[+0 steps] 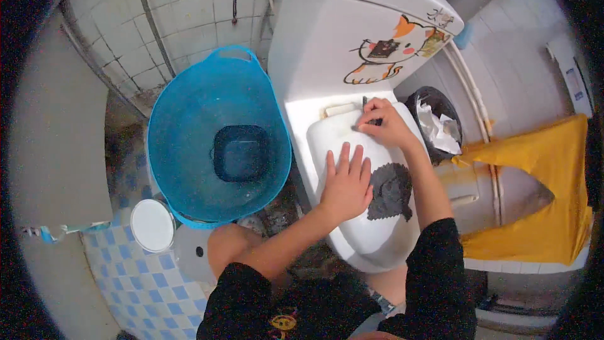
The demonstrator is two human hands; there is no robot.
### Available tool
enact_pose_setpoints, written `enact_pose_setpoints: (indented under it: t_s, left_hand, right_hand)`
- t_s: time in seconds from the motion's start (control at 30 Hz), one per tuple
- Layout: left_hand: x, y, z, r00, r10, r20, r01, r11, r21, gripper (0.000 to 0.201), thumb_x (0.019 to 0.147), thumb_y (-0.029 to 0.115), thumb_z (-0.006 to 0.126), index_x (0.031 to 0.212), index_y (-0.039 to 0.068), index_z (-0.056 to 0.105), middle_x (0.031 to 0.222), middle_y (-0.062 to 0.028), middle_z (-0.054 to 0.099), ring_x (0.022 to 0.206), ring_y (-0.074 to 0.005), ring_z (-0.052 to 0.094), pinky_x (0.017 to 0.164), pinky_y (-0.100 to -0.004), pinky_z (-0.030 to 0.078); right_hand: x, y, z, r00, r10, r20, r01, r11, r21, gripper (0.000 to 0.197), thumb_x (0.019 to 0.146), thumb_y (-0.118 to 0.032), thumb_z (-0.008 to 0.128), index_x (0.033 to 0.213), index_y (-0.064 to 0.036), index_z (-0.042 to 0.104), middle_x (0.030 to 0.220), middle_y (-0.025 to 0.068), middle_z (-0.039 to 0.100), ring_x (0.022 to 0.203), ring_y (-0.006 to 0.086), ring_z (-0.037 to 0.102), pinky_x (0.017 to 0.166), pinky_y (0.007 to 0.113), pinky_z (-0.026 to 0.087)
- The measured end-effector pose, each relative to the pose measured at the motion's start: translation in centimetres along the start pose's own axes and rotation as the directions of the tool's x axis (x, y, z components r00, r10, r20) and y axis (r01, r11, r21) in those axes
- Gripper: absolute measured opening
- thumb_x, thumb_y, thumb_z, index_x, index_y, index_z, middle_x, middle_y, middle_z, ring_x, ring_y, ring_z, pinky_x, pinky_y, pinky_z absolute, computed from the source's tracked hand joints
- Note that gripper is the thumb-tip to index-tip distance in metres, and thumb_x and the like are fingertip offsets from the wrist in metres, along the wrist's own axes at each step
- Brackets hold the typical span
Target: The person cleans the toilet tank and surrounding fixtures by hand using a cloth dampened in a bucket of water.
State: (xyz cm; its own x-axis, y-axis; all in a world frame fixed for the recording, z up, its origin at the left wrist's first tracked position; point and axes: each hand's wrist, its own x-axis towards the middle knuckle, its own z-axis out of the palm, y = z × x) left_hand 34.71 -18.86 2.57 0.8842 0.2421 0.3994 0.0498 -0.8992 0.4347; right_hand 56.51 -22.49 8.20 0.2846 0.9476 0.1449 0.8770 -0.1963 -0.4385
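Observation:
A white toilet with its lid (330, 141) down stands before me. My left hand (347, 189) lies flat on the lid with its fingers spread, holding nothing. Near the lid's hinge end, my right hand (385, 124) pinches a bunched dark grey cloth (375, 121); only bits of it show between the fingers. Another dark grey cloth (390, 194), with a zigzag edge, lies crumpled on the lid between my left hand and my right forearm. Behind the hinge rises the white tank (321, 56), which bears a cat picture (384, 56).
Left of the toilet stands a large blue tub (179, 119) with a dark square basin (240, 153) inside. A round white lid (153, 225) is near my left knee. A black bin (456, 127) holding crumpled paper sits right of the toilet. Yellow cloth (535, 245) hangs at the right.

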Motion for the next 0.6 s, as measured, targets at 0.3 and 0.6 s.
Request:
enact_pose_setpoints:
  t_s: [0.3,0.6]
  left_hand:
    - [-0.2,-0.5,-0.2,1.0,0.008,-0.023,-0.008,1.0,-0.002,0.056,0.082,0.036,0.06,0.128,0.003,0.056,0.143,-0.023,0.039,0.137,-0.0428,0.028,0.106,-0.0688,0.02]
    - [0.2,0.0,-0.7,0.997,-0.021,0.077,0.013,0.995,0.101,0.058,0.084,0.039,0.057,0.128,0.001,0.054,0.143,-0.0229,0.04,0.136,-0.0335,0.033,0.103,-0.0707,0.023]
  right_hand:
    - [0.8,-1.5,0.9,0.993,-0.121,0.002,0.121,0.993,0.006,0.019,0.064,-0.011,0.078,0.083,-0.0109,0.074,0.093,0.0041,0.058,0.095,0.0249,0.052,0.088,0.035,0.041]
    - [1.5,-4.2,2.5,0.999,0.008,-0.032,-0.006,0.997,0.074,0.012,0.069,-0.011,0.076,0.081,-0.0103,0.074,0.09,0.0033,0.058,0.093,0.0234,0.049,0.086,0.034,0.041]
